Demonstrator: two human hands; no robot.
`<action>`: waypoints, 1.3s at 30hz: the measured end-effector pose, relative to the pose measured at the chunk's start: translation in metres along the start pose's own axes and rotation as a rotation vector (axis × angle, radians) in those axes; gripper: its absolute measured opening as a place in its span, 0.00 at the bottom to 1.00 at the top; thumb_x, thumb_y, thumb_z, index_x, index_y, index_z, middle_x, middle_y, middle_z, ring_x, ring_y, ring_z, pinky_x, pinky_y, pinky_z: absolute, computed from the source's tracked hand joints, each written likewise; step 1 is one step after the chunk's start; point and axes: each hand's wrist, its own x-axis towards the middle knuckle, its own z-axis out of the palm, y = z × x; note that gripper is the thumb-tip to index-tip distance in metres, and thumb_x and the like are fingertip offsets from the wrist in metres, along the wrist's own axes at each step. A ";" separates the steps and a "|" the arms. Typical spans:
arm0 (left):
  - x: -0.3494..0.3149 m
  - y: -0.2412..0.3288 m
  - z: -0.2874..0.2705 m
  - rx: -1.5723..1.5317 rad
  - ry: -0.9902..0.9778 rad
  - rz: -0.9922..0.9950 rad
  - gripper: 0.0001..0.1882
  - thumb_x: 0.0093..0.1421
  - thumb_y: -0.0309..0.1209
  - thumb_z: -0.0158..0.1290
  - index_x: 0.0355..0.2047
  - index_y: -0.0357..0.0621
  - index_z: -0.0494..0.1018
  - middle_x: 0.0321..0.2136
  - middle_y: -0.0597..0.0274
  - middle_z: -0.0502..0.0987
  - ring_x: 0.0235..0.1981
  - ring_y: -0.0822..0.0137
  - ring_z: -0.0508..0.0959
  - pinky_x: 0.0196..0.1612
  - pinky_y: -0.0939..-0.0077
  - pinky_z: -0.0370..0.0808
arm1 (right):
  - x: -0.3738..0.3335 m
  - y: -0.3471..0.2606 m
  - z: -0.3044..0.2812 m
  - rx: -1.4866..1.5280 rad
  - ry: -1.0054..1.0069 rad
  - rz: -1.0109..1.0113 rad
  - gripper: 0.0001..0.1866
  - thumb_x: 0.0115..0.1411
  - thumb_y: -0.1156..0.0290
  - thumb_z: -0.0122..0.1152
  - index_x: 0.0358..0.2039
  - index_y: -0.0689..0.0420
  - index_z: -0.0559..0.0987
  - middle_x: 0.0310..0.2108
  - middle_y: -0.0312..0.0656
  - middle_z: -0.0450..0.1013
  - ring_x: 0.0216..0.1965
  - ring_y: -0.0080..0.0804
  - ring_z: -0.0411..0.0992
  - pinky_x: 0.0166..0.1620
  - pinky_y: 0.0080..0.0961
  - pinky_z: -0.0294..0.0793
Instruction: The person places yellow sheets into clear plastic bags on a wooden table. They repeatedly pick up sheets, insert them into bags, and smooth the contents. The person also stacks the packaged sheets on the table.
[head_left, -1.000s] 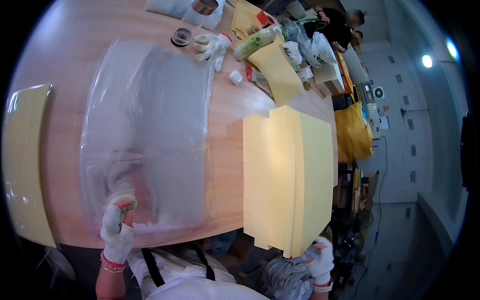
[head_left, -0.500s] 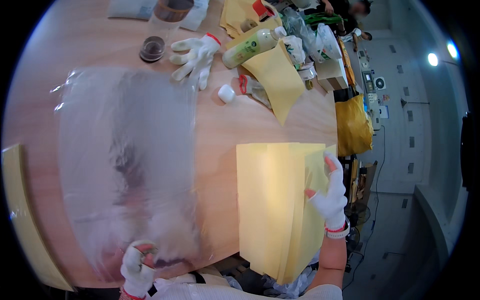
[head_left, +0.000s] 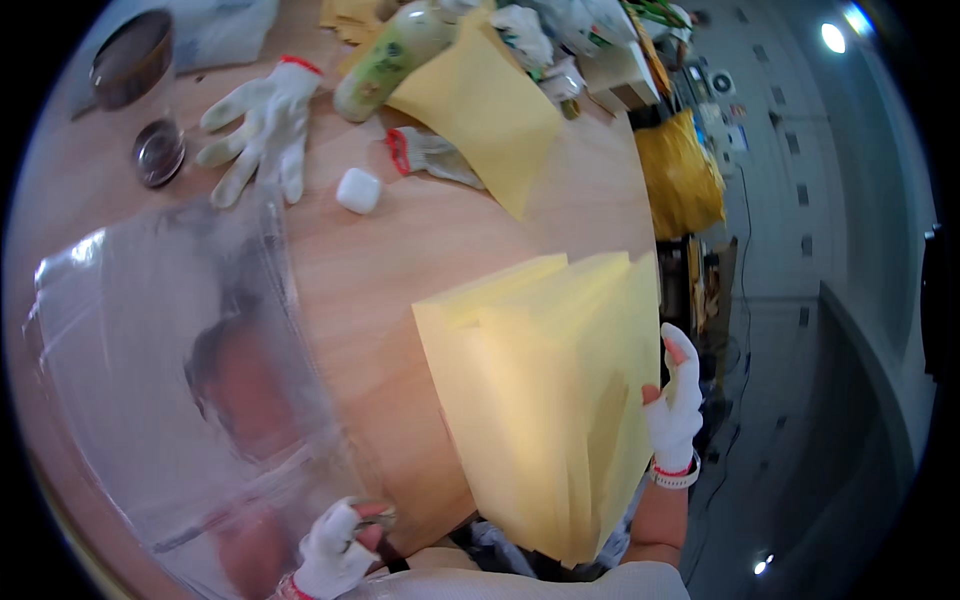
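A thick stack of yellow paper envelopes (head_left: 540, 400) lies at the table's near right edge, its sheets fanned apart at the far end. Just off its right side is my right hand (head_left: 676, 405) in a white glove with bare fingertips, thumb and fingers apart and holding nothing visible. My left hand (head_left: 338, 548), gloved the same way, has curled fingers at the table's front edge, beside the near end of a large clear plastic bag (head_left: 170, 400). Whatever those fingers may pinch is too small to make out. The bag lies flat and shiny on the left.
On the far side lie a white glove (head_left: 262, 130), a white cap-like piece (head_left: 358, 190), a greenish bottle (head_left: 395, 60) and a loose yellow sheet (head_left: 490, 110) over another glove (head_left: 435, 158). A clear cup (head_left: 160, 152) stands far left. A golden sack (head_left: 684, 175) is beyond the right edge.
My view has turned, so the table items appear further left. The envelope stack has tilted and its sheets have spread. My right hand has come off the stack; my left has moved right.
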 end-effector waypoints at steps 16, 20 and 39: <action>-0.029 0.031 0.127 -0.231 -0.569 -0.263 0.15 0.62 0.21 0.43 0.49 0.32 0.65 0.43 0.57 0.73 0.45 0.68 0.73 0.51 0.74 0.69 | -0.318 0.036 -0.042 -0.070 -0.129 0.110 0.41 0.31 0.61 0.72 0.48 0.62 0.69 0.53 0.49 0.62 0.55 0.54 0.59 0.56 0.46 0.61; -0.046 0.037 0.141 -0.201 -0.593 -0.308 0.15 0.62 0.22 0.43 0.50 0.33 0.65 0.45 0.58 0.72 0.47 0.69 0.73 0.52 0.75 0.68 | -0.314 0.054 -0.038 -0.154 -0.033 -0.103 0.33 0.33 0.64 0.69 0.44 0.59 0.72 0.50 0.46 0.65 0.52 0.50 0.63 0.54 0.48 0.63; -0.019 0.057 0.247 -0.839 -0.465 -0.291 0.31 0.62 0.45 0.43 0.58 0.40 0.51 0.57 0.50 0.58 0.55 0.50 0.64 0.55 0.51 0.65 | -0.295 0.048 -0.089 -0.082 0.194 -0.371 0.10 0.40 0.67 0.62 0.23 0.55 0.73 0.30 0.38 0.73 0.31 0.31 0.73 0.30 0.24 0.74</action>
